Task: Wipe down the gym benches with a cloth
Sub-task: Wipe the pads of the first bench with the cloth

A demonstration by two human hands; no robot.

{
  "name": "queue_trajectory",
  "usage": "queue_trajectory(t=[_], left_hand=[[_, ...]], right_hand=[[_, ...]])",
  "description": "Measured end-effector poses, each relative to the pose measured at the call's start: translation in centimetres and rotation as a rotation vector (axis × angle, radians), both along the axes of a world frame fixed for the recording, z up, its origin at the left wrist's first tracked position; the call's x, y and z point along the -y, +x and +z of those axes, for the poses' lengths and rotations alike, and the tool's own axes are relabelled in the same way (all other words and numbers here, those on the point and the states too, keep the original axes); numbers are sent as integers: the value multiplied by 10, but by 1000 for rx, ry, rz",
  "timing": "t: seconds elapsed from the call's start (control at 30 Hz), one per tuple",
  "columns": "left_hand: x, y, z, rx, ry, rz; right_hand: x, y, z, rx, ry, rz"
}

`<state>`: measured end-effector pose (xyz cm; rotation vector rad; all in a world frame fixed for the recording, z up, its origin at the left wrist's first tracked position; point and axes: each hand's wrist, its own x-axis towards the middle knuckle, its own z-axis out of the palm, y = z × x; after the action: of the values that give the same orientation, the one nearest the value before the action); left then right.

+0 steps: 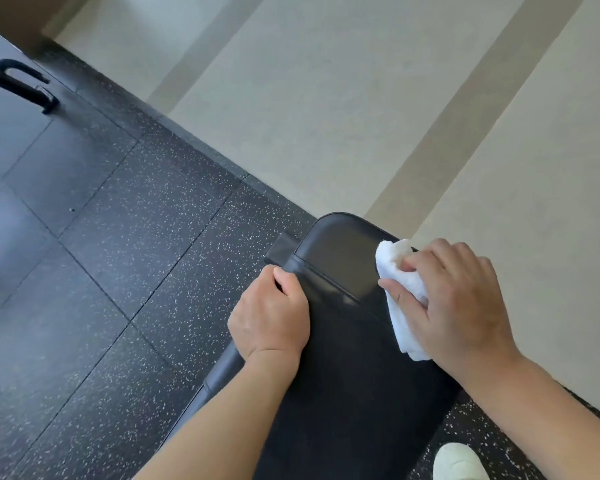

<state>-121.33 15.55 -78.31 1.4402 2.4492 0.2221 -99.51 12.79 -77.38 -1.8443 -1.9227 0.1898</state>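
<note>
- Two bare forearms reach in from the bottom of the view, over a black padded bench (pixel 343 375) that runs away toward a pale wall (pixel 361 98).
- Down by the bench's right side, one white shoe (pixel 459 462) stands on the speckled rubber floor (pixel 118 271).
- On the left edge of the pad, the left hand (pixel 271 317) has its fingers curled over the side and grips it, apparently to steady the bench.
- Across from it, the right hand (pixel 454 299) presses a bunched white cloth (pixel 402 299) onto the pad's right edge, fingers curled round the fabric and thumb pinning it.
- So the cloth sits on the bench's far right part, just short of the rounded end, partly hidden under the hand.
- My guess is that wiping is under way near the far end of this bench.
- Next the cloth should sweep across the end section toward the left hand, with steady downward pressure.
- Off in the far left corner stands some black curved equipment (pixel 21 84), too small to identify.
</note>
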Motion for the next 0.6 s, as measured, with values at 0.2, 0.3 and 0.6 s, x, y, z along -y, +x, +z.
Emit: queue_trajectory(t=[0.2, 0.3, 0.6], left_hand=[[-1, 2, 4, 21, -18, 21], [-1, 2, 4, 13, -26, 21], [0, 1, 2, -1, 2, 9]], right_hand=[[-88, -66, 0, -1, 48, 165], [-109, -86, 1, 17, 68, 234], [-9, 26, 0, 15, 25, 437]])
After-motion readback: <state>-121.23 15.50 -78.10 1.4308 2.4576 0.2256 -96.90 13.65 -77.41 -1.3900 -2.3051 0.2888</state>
